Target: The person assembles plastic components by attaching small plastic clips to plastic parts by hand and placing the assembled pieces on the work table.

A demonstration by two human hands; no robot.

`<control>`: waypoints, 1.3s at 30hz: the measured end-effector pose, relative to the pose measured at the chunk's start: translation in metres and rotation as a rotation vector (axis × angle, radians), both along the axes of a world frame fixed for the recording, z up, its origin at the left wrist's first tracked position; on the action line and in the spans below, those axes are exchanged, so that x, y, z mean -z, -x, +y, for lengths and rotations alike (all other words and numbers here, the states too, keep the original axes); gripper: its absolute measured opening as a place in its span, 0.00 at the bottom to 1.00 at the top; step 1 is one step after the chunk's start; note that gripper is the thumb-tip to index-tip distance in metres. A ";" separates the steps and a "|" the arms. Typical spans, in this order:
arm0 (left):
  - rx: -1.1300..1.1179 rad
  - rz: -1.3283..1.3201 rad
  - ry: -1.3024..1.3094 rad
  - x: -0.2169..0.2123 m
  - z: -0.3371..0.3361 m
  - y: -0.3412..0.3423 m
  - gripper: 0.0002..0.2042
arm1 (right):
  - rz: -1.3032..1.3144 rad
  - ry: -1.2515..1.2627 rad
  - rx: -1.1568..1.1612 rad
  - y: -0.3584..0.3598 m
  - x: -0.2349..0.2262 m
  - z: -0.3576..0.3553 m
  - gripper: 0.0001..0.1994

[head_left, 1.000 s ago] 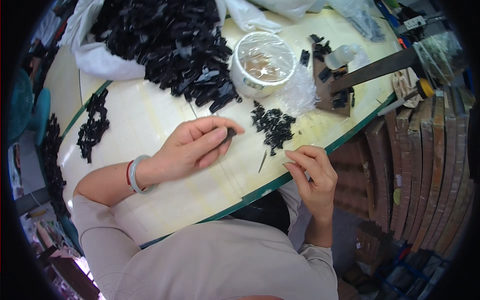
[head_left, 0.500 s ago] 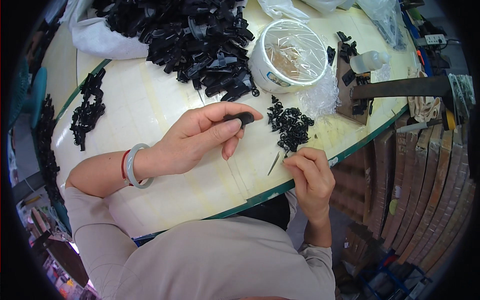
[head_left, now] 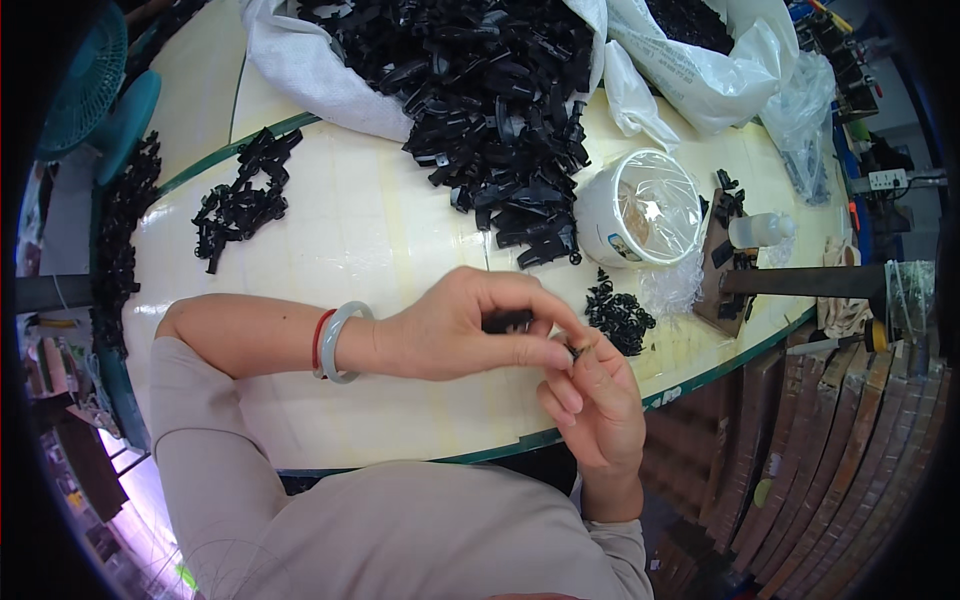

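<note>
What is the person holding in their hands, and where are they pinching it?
The left hand pinches a small black plastic part by its ends, between thumb and fingers. The right hand touches its right end; whether it holds anything cannot be told.

Left hand (head_left: 470, 330): pinching a small black plastic part (head_left: 508, 321) between thumb and fingers above the pale worktop (head_left: 380, 230). Right hand (head_left: 595, 400): meeting it, fingertips touching at the part's end. Small black pieces (head_left: 618, 315) lying just beside; white tub (head_left: 640, 210) and heaped black parts (head_left: 490, 90) sitting beyond.
</note>
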State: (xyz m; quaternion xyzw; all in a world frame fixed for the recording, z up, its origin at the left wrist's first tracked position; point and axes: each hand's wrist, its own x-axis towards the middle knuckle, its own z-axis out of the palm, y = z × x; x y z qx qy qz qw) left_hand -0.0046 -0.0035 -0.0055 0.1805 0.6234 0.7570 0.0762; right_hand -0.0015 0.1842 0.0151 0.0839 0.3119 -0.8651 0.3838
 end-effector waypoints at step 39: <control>0.416 -0.671 -0.176 -0.007 -0.006 0.003 0.17 | 2.153 -1.376 -0.095 0.118 -0.056 0.009 0.12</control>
